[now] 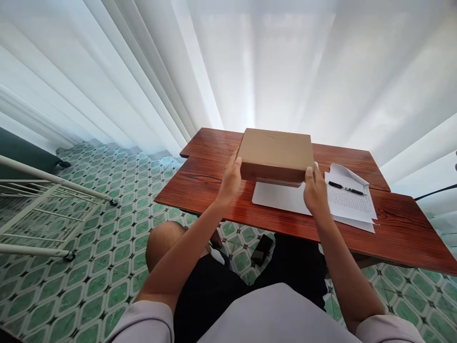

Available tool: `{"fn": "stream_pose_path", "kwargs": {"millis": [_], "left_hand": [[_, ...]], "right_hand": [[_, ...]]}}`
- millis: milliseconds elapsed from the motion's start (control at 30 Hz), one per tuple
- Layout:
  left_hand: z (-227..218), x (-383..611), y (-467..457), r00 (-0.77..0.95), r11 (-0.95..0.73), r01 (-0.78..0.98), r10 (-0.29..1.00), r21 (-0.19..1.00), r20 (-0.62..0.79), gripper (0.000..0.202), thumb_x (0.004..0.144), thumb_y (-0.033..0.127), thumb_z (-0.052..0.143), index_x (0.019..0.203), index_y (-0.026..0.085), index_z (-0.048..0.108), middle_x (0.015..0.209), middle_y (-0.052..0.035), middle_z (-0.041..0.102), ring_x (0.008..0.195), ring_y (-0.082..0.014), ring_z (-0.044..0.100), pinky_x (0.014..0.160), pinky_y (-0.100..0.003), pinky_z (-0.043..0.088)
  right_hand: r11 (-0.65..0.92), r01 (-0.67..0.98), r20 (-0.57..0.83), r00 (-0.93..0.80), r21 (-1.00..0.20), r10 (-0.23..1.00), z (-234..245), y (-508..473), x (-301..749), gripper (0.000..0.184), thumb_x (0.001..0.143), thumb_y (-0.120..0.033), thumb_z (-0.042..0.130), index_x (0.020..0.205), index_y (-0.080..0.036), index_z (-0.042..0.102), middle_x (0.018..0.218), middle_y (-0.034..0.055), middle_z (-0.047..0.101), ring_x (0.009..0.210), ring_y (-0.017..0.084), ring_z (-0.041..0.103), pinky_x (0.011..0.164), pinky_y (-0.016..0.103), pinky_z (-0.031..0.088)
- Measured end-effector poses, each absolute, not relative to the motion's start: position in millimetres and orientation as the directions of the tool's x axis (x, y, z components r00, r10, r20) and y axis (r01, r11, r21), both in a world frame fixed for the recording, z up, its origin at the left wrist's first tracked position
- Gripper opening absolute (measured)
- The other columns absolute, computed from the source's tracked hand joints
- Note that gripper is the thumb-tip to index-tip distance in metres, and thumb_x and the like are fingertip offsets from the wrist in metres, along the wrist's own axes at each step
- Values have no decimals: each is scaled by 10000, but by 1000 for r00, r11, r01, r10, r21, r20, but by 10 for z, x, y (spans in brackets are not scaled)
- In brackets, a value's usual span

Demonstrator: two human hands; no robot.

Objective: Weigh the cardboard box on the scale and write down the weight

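Now the fingers of the left hand (231,181) and the right hand (314,191) press flat on the sides of a closed brown box (274,155). It is lifted just above a white sheet (280,197) on the red table (400,228). Setting it down is left.
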State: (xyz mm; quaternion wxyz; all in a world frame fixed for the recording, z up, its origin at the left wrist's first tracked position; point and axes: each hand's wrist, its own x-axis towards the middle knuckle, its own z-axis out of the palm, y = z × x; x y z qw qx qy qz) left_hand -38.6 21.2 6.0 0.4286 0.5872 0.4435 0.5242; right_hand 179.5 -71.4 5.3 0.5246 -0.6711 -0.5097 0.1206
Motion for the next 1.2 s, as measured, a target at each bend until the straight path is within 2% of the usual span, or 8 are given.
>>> {"fn": "stream_pose_path", "kwargs": {"millis": [167,367,533,700,1067,1200], "left_hand": [[77,-868,449,-108,-351,97,927,931,360,490,992,364,370,1384,173,595,1480,-70,551,1421,-226,452,1236,-390,306],[-73,-1355,652,-282,-339,226,875,913,394,483,982,369,353,1331,180,630,1416,-62,605,1359,-228,501,1198,-365,343],[-238,-1530,698,-329,-298,338,851,893,409,483,1002,449,350,1246,176,665,1325,-94,658,1271,-260,571,1136,-392,404],[-375,-1541,702,-372,-250,318,854,915,362,483,984,480,421,1303,190,640,1408,-97,609,1323,-266,540,1138,-389,410],[-546,-1601,676,-410,-204,296,855,933,317,467,971,461,441,1319,213,630,1380,-84,626,1300,-266,556,1137,-381,419],[-629,-1621,675,-419,-225,265,849,938,322,454,967,444,436,1292,199,638,1367,-87,630,1298,-250,557,1140,-352,407]], "right_hand": [[76,536,302,346,-841,888,92,-392,1379,626,1000,-595,320,1385,-196,611,1328,132,651,1207,337,610,1010,490,467],[118,486,250,218,-866,943,-1,-104,941,580,1009,-548,333,1435,-239,575,1423,68,592,1313,330,561,1074,495,440],[101,499,225,194,-861,955,-140,-21,746,602,1004,-564,313,1408,-220,597,1433,83,584,1340,319,536,1090,484,431],[69,533,200,192,-843,961,-238,-15,673,636,1004,-584,282,1409,-209,597,1338,101,647,1275,339,576,1059,509,442],[74,569,206,172,-819,963,-315,-32,617,629,1017,-561,285,1463,-211,557,1476,75,542,1320,346,549,1069,502,444],[73,580,193,148,-811,970,-321,-50,594,649,1023,-564,292,1501,-182,509,1532,92,469,1402,337,480,1122,502,410]]}}
